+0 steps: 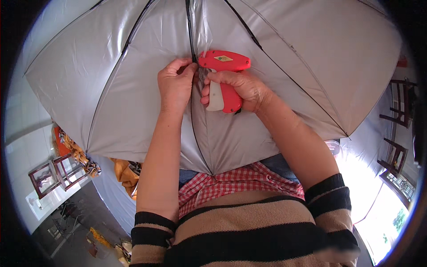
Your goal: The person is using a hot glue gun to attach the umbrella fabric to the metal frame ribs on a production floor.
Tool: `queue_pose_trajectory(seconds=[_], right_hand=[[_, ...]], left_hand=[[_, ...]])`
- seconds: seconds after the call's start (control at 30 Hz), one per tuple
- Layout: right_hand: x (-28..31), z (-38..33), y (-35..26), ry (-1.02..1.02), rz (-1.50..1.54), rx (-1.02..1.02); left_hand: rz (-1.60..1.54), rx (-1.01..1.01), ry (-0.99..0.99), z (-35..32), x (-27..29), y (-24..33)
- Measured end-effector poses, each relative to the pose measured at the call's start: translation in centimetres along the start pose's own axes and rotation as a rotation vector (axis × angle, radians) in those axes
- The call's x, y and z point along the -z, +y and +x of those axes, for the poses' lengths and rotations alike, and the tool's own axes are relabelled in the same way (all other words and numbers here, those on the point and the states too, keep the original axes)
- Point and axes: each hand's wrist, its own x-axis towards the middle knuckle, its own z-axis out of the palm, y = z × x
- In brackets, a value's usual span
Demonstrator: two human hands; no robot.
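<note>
A silver-grey umbrella canopy (133, 109) is spread open in front of me, its inner side with thin black ribs facing up. My right hand (249, 89) is wrapped round a red tagging gun (229, 58) with a white trigger, fingers closed on the trigger side. The gun's front end points left, close to the middle black rib (192, 35). My left hand (175, 84) pinches the rib and the fabric beside it, thumb and forefinger together. The gun's tip and the exact spot between the two hands are partly hidden by fingers.
A red-and-white checked cloth (240, 180) covers my lap under the canopy's near edge. Shiny orange-brown fabric (126, 173) lies at the left. Wooden chairs (53, 175) stand at the left, with more dark wooden furniture (400, 104) at the far right.
</note>
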Motion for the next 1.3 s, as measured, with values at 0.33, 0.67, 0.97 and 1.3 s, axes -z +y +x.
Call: queue_pose_trajectory(seconds=[0.33, 0.67, 0.97, 1.3], right_hand=[[-1.4, -0.1, -0.3, 0.204, -0.193, 0.019], [-0.9, -4.3, -1.8, 0.232, -0.111, 0.041], [-0.7, -1.0, 1.1, 0.258, 0.005, 0.123], [-0.6, -1.8, 0.9, 0.292, 0.009, 0.065]], left_hand=[[0.05, 0.008, 0.047, 0.0, -0.8, -0.4], [1.122, -0.724, 0.311, 5.4, 8.1, 3.3], [1.097, -0.48, 0.112, 0.3, -1.0, 0.9], [0.379, -0.258, 0.126, -0.6, -1.2, -0.9]])
